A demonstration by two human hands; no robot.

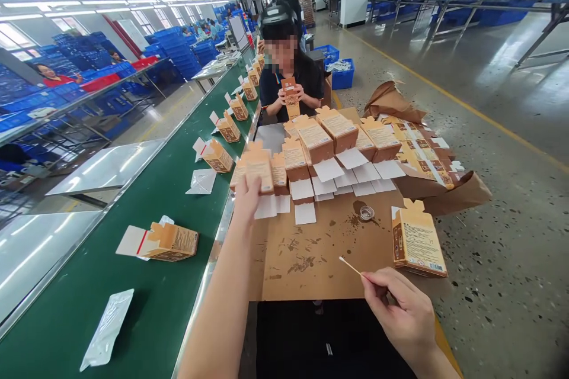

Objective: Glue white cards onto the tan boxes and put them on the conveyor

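Observation:
My left hand (248, 195) reaches forward to the left end of the piled cartons, its fingers closed on the near edge of an orange-brown carton (258, 169). Near the board's front right, my right hand (395, 299) pinches a thin cotton swab (351, 265), its white tip pointing up and left. Stacked cartons (316, 136) with white flaps sticking out stand at the back of the brown cardboard sheet (288, 272). A small clear dish (366, 213) sits amid dark wet spots. Another carton (420, 240) lies at the right edge.
Along the left runs a green conveyor (155, 189) with open cartons (178, 241) and silver pouches (108, 328). Across the pile, a person (288, 65) holds a carton; another person stands behind. Flat cartons in brown paper (462, 192) are at the right.

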